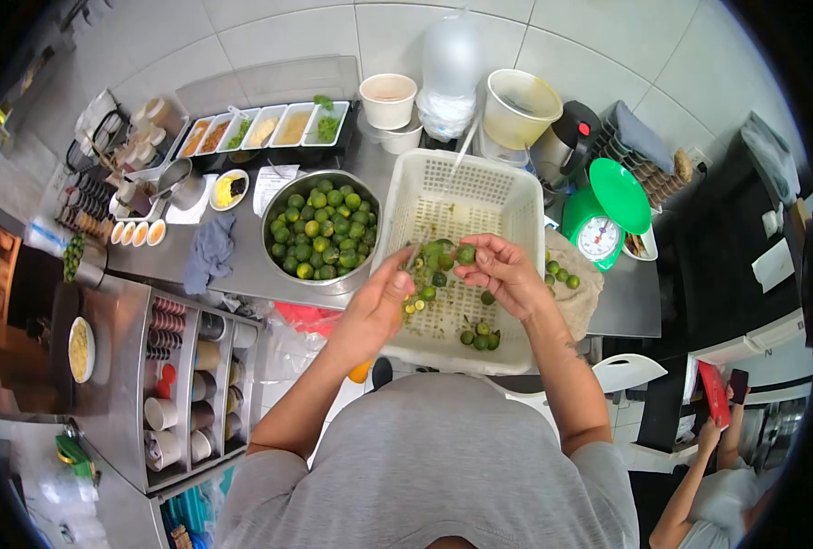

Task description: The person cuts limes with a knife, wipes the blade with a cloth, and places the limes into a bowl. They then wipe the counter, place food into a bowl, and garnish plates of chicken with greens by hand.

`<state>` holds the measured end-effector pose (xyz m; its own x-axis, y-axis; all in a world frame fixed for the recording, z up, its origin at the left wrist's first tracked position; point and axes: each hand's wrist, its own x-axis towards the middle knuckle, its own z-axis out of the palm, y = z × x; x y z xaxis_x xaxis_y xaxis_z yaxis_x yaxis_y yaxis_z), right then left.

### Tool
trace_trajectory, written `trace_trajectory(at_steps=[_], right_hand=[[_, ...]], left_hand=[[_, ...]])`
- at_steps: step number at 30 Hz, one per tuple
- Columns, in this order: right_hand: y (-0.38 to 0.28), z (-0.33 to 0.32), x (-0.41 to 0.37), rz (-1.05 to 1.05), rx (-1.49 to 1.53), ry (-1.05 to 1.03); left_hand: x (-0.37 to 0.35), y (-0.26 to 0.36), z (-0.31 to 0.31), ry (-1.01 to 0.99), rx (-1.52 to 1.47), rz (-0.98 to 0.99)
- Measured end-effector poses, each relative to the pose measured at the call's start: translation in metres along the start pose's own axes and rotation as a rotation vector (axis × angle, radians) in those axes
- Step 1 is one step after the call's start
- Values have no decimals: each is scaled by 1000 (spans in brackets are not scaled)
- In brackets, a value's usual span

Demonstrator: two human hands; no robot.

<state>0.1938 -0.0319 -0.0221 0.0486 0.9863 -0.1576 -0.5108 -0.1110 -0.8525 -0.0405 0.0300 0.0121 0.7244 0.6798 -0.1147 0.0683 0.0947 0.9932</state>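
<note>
My right hand (509,282) is closed in a pinch on a small green lime (465,254), above a white plastic basket (397,197). To its left, the fingers of my left hand (377,302) are closed at the edge of a leafy cluster of limes (439,258); the exact grip point is partly hidden. A few more limes (481,339) with stems lie on the basket's floor near its front, among bits of leaf. Left of the basket stands a steel bowl (272,252) heaped with green limes.
Several limes lie on a beige cloth (582,295) right of the basket. Behind that is a green weighing scale (599,236). Condiment trays (292,126), a blue rag (209,252) and a yellowish bucket (519,110) occupy the counter. Another person (722,494) holds a phone at lower right.
</note>
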Motion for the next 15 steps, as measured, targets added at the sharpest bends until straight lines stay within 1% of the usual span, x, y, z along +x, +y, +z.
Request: trace_trajectory(at_steps=[4,6,10,13,15], right_hand=[[8,4,1,-49,-8,2],[9,12,0,-72,-41,28],[16,12,-3,-111,-91,3],[13,13,-6,-114,-69,-19],[13,14,-7,-104,-45,-7]], left_hand=[[3,-1,13,-106,-1,-28],[5,-4,18,-124,-6,-45],[10,2,20,-180,-1,-32],[14,-12,16,-99,14,-32],[12,-16,12,-102,174,7]])
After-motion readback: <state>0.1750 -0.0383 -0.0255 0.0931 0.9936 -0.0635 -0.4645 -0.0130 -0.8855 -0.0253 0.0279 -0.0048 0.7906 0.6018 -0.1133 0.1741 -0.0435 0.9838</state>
